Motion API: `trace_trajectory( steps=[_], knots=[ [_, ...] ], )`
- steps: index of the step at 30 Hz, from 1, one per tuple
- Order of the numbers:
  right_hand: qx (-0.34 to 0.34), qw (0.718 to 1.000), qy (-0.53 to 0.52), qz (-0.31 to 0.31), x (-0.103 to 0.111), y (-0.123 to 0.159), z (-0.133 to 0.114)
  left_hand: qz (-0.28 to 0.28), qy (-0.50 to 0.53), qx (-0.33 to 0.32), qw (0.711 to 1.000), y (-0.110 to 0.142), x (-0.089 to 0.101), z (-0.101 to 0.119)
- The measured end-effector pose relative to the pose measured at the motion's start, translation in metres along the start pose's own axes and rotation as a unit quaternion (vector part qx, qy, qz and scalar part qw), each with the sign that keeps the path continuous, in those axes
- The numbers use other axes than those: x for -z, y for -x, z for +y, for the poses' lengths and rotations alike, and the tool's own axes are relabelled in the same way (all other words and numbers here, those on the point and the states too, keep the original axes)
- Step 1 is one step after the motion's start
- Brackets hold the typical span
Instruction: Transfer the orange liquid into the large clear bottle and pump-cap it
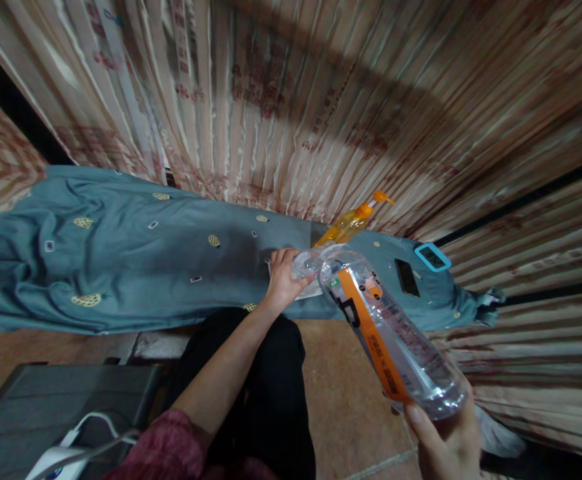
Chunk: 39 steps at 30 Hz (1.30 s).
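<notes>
A large clear plastic bottle [395,333] with an orange label is in my right hand [448,440], gripped near its base. It tilts so that its upper end points forward and left, close to a small clear plastic container [305,265]. My left hand [285,280] has its fingers wrapped round that container, above the cloth-covered table [135,267]. The two clear plastics overlap in view, and I cannot tell whether they touch or whether liquid flows. Just behind them stands a pump bottle [345,227] of yellow liquid with an orange pump head. A pale sheet [311,291] lies partly hidden under my left hand.
On the table's right side lie a dark phone [407,278] and a blue-framed digital clock [433,257]. A patterned curtain [271,100] hangs behind. At lower left, a white device [61,462] with cables rests on a grey surface [71,400].
</notes>
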State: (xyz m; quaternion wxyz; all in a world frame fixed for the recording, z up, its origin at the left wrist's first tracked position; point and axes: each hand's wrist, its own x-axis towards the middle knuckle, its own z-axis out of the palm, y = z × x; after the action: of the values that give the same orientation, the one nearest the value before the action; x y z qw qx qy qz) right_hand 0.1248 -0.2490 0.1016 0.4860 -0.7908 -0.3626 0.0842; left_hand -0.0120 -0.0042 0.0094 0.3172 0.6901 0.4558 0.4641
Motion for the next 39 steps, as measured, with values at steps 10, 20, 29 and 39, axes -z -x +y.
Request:
trace_trajectory(
  steps=[10,20,29,39],
  knots=[
    [0.009,1.000,0.016,-0.012,0.007,-0.002,0.013,-0.001,0.004,0.007,1.000,0.001,0.001,0.002],
    [0.040,0.999,0.022,-0.011,0.009,-0.001,0.018,0.009,-0.003,-0.002,1.000,0.001,-0.002,0.001],
    [0.010,1.000,0.011,-0.011,0.004,0.000,0.009,0.006,-0.001,0.000,1.000,0.001,-0.001,0.001],
    [0.010,1.000,0.004,-0.015,0.006,0.001,0.010,0.003,0.007,0.001,1.000,0.001,-0.001,0.001]
  ],
)
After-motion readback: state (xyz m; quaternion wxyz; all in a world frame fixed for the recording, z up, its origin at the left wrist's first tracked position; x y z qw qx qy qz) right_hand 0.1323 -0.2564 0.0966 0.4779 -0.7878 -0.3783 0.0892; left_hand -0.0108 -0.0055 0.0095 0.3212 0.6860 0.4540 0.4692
